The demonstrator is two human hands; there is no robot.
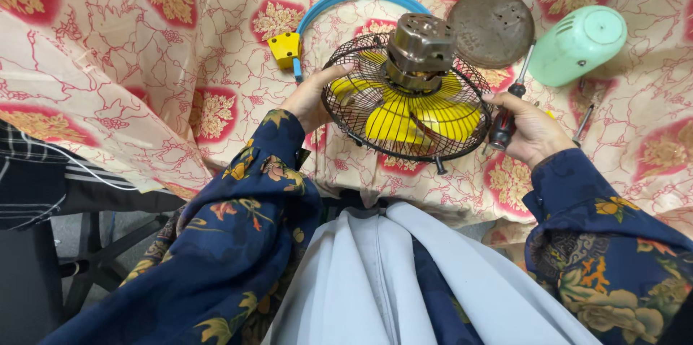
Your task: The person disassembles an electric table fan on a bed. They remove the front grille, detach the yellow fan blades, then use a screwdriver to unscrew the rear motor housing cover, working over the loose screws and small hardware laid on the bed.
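While gripped, fan cage (406, 99) between both hands' fingers (333, 76) (screwdriver (507, 110) in right)

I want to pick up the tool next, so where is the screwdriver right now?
In the head view the screwdriver is in the right hand, just right of the black wire fan cage, its shaft pointing up toward the round brown plate.
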